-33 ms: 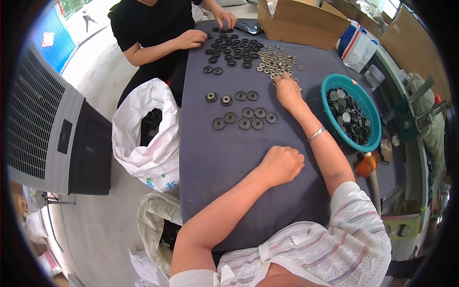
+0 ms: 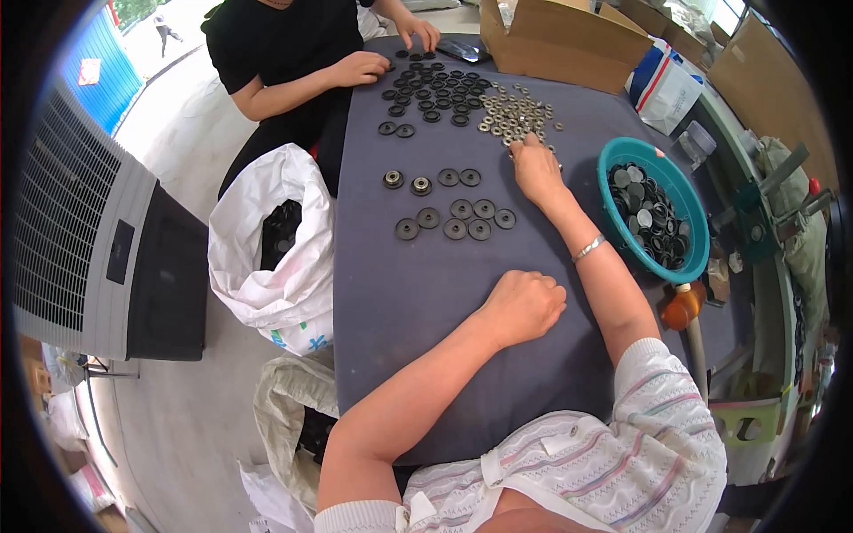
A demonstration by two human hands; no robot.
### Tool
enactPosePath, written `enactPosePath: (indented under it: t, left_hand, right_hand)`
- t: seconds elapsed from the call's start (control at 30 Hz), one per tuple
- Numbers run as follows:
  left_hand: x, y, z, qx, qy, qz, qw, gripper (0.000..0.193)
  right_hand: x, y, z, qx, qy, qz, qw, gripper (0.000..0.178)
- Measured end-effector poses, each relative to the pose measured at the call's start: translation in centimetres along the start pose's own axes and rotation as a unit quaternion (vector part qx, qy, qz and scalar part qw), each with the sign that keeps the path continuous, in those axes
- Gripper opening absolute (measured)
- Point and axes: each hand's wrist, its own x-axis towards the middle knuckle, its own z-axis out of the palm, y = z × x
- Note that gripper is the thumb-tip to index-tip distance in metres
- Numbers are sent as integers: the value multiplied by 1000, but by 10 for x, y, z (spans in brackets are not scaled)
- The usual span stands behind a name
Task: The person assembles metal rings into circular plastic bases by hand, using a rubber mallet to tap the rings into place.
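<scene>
Nine round black discs (image 2: 454,229) lie flat, faces up, ahead and left of our left hand (image 2: 522,306); a teal basket (image 2: 698,231) stands right of our right hand (image 2: 538,173). Our left curls closed on the worktop (image 2: 382,311); our right touches metal rings (image 2: 511,124), its grip we cannot tell.

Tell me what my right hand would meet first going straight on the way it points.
Your right hand would likely meet the scattered pile of small, round, silvery metal rings first; it appears right at their near edge, though I can't tell whether it touches any.
</scene>
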Motion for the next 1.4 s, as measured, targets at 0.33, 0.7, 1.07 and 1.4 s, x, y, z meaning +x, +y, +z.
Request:
enactPosePath:
  t: [0.33,0.7,1.07,1.4]
  left_hand:
    - [-3,-3,0,4,12,-7,1000,20]
    - [-3,-4,-2,4,-3,-20,1000,16]
    - [-4,-3,-2,-5,-9,-28,1000,15]
    - [2,-1,-3,-7,-7,-25,1000,17]
  right_hand:
    - [4,-2,-8,80,-48,-107,990,16]
    - [11,-61,-24,263,-117,-169,943,19]
    - [14,-77,-9,188,-118,-239,945,20]
    - [24,-78,-10,125,-139,-252,949,20]
